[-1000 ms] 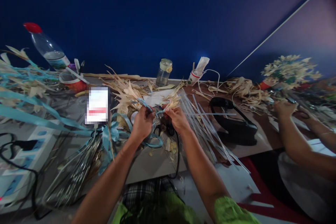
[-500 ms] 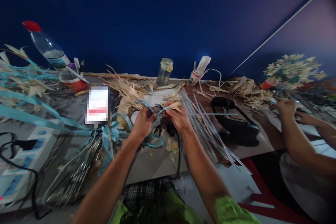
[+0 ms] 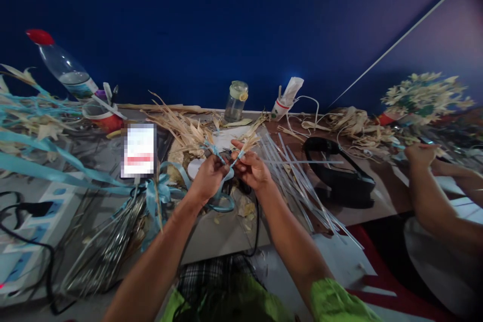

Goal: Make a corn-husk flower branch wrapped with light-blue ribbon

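Observation:
In the middle of the head view my left hand (image 3: 209, 177) is closed, its fingertips pinching a stem wrapped in light blue ribbon (image 3: 214, 149). Beside it, my right hand (image 3: 253, 170) holds a second blue-wrapped stem (image 3: 237, 160), topped by a pale dried-husk flower (image 3: 249, 143); its index finger sticks up. The two stems slant apart in a V above my fingers. Loose blue ribbon (image 3: 222, 207) loops below the hands. Dried husk strips (image 3: 190, 133) fan out just behind my left hand. The exact grip of the fingertips is partly hidden.
Clear thin rods (image 3: 290, 176) and a black curved object (image 3: 341, 178) lie to the right. On the left are a lit phone (image 3: 139, 148), metal wires (image 3: 113, 246) and a power strip (image 3: 41, 231). A lidded jar (image 3: 236, 103) stands behind. Another person's hand (image 3: 420, 153) works far right.
My right index finger has lifted, and the husk flower in that hand has tilted more upright. My left hand stays nearly in place. The other person's hands shifted slightly right.

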Available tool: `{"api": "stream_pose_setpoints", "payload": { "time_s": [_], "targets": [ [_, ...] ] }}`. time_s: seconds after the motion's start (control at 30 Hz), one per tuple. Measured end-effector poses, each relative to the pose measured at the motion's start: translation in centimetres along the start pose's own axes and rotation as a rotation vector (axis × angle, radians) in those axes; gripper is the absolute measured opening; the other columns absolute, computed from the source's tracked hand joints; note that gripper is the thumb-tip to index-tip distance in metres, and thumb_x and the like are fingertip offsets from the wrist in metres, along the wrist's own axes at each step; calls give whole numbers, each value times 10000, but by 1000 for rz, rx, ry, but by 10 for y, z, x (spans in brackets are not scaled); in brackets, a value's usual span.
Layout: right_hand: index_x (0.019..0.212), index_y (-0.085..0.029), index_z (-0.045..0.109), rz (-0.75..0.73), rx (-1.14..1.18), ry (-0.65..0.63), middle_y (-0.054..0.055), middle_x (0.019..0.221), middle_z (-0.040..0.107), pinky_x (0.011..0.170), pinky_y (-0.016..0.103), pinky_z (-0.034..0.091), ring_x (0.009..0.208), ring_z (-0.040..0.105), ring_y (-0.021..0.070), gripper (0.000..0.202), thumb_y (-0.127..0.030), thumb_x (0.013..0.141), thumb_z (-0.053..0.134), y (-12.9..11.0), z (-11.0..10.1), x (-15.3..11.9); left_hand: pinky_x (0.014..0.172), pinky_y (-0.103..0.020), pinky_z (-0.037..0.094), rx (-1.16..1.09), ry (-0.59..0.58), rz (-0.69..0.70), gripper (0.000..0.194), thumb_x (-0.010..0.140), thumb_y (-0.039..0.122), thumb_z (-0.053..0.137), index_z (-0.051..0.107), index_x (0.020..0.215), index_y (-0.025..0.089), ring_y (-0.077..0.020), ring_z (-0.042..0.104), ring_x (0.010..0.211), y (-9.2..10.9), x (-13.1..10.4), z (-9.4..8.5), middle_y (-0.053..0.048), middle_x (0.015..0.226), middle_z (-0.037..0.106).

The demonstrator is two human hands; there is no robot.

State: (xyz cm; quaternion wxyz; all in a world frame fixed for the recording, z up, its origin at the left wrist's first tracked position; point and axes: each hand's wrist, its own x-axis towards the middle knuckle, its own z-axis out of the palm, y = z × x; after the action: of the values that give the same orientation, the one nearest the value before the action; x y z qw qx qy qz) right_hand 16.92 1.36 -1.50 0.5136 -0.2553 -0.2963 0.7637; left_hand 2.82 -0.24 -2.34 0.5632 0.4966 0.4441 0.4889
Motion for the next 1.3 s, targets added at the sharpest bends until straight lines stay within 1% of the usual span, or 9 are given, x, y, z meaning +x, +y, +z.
{"api": "stream_pose_setpoints", "payload": {
  "time_s": [0.17,0.27,0.4,0.53,0.7,0.87,1.0,1.17,1.3],
  "targets": [
    [957,-200,579,-14,46,76,-10,835,635,526,203,399,525,446,51,369,-120,602,641,5,-2,2,713,-269,417,314,214,207,83,739,197,525,514,816,168,-147,543,732,-6,2,-3,-15,744,574],
    [832,-193,584,17,77,125,-8,788,634,542,242,422,540,477,81,225,-214,620,655,6,-3,2,746,-279,424,435,292,290,83,774,190,492,503,855,172,-165,565,792,-6,0,-3,-46,801,599],
    [697,-171,553,51,35,234,-19,627,578,463,229,387,471,460,80,286,-425,642,674,9,0,3,728,-287,425,600,308,338,49,784,179,483,516,819,173,-182,576,777,-3,-2,-1,-66,782,608],
    [610,-170,467,13,-39,338,-74,491,461,375,183,273,362,331,31,335,-369,593,736,12,7,6,749,-297,420,643,265,362,49,782,170,471,515,804,170,-185,566,788,-3,-3,1,-76,807,601],
    [590,-157,476,2,-70,333,-71,491,478,368,168,242,363,309,16,303,-284,564,750,8,6,6,704,-272,412,414,216,193,72,734,191,520,520,803,172,-154,539,731,-2,0,2,-26,747,576],
    [715,-135,614,15,-215,179,-39,553,525,363,160,219,397,314,16,253,-336,606,723,-4,-6,2,524,-217,365,-124,-4,-162,198,630,262,628,503,752,168,-91,466,521,3,0,4,40,596,522],
    [785,-143,645,29,-257,86,-10,639,563,383,164,243,446,342,27,266,-348,627,710,-10,-13,0,502,-206,364,-323,-93,-308,319,548,267,710,491,757,166,-80,471,483,7,-1,6,54,546,510],
    [829,-152,659,9,-228,4,-3,697,569,420,170,294,494,367,39,258,-324,640,698,-11,-11,0,518,-214,375,-308,-107,-283,305,568,283,705,498,758,163,-80,473,497,2,-1,6,45,575,520],
    [839,-162,658,15,-186,43,-15,703,570,412,165,301,480,356,34,252,-313,641,698,-10,-7,1,563,-223,372,-69,24,-75,204,629,265,645,515,745,159,-98,482,576,-9,1,9,30,635,539]
  ]
}}
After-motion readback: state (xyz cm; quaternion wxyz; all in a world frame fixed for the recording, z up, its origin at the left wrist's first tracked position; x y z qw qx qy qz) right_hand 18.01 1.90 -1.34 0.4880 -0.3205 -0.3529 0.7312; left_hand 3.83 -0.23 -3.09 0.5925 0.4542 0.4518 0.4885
